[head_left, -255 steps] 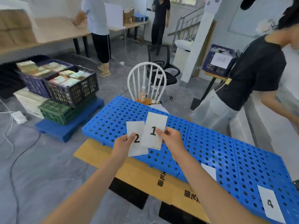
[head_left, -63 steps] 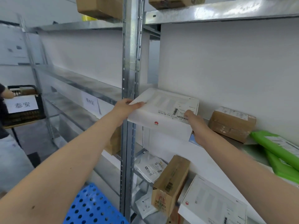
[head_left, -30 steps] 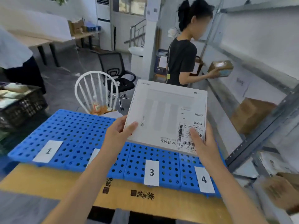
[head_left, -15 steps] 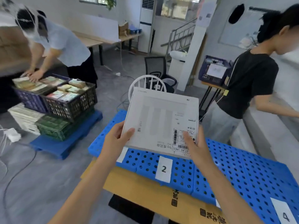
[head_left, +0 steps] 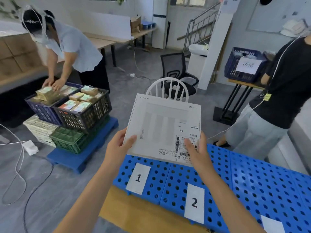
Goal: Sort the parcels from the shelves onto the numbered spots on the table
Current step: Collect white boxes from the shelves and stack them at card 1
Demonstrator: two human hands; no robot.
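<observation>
Soft, even daylight fills the room, brightest at the windows (head_left: 190, 0) along the top edge. It casts only faint shadows beneath the crates (head_left: 82, 113) and under the white box (head_left: 163, 125), whose pale face is slightly washed out, its fine print too soft to read. The wide-angle lens bows the pillar (head_left: 217, 39) and stretches the person (head_left: 277, 91) at the right edge, while the number cards (head_left: 138, 178) on the blue table (head_left: 252, 185) read crisp amid a mildly soft frame, haziest in the far corners.
</observation>
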